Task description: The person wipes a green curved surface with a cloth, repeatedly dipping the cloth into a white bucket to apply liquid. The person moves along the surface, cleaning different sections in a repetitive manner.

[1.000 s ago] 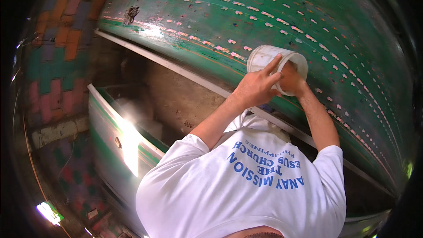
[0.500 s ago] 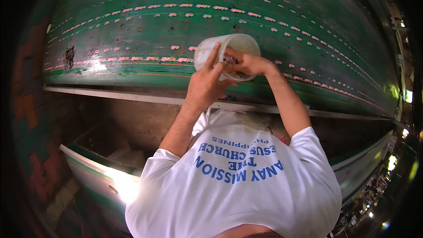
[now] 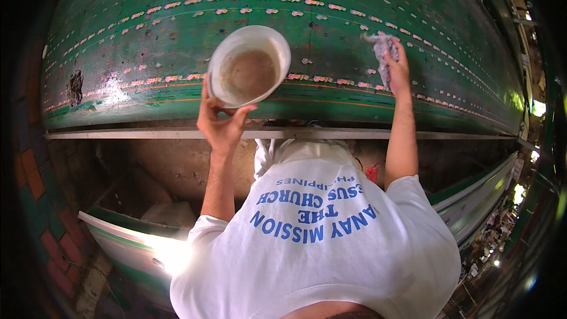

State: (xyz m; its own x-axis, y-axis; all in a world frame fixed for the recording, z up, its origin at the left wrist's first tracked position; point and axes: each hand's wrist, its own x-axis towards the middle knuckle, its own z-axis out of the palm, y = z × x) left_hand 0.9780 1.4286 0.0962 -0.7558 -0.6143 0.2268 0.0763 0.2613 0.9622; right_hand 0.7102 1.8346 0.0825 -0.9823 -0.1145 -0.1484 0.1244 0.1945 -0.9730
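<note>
Seen from above, a person in a white shirt [image 3: 331, 248] with blue lettering on it reaches both arms forward over a long green bench [image 3: 331, 41], its top marked with curving rows of small pinkish patches. On the left, the left hand [image 3: 221, 127] holds a whitish plastic tub [image 3: 241, 38], fingers curled at its left side and thumb under its near rim, the grip firm on the wall. The tub is tilted so its round mouth faces the viewer, showing a brownish inside. Well apart to the right, the right hand [image 3: 400, 71] has its grip closed on a crumpled greyish-purple rag [image 3: 383, 54], pinched between thumb and fingers above the bench; whether rag or tub touches the top cannot be told. A dark lump [image 3: 75, 88] lies far left on the bench, beside a patch of glare. A pale rail [image 3: 307, 134] runs along the near edge, with a sunlit green-and-white panel [image 3: 118, 239] at lower left and coloured bricks [image 3: 54, 254] beyond it.
</note>
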